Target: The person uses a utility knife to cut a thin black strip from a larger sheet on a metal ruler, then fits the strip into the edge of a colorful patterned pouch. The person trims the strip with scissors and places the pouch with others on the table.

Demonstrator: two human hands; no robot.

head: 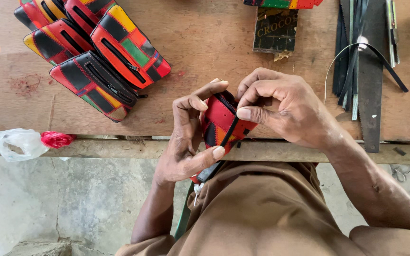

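Worn wooden worktop (205, 38) filled the upper view, bare concrete floor (72, 199) below its front edge. Nearest the camera sat the person's lap in brown cloth (262, 218). Just above it, both hands held a small red patchwork leather pouch with black zip strip (220, 121) at the worktop's front edge, over the lap. Left hand (186, 142) was curled around the pouch's left side, thumb pressed across its lower end, fingers hooked over the top. Right hand (281, 109) came in from the right, thumb and forefinger pinched together on the pouch's upper right edge by the zip. Pouch lay between the two hands, long axis running steeply from upper end near the fingertips down toward the lap; both hands touched it, neither nearer. White plastic bag with a red scrap (29, 141) sat on the ledge left of them. Farther back left, a fanned stack of finished patchwork zip pouches in red, black, yellow and green (96, 52). Back centre, a dark printed box (275, 29). Back right, black leather strips (352, 61) and flat metal tools (371, 104).
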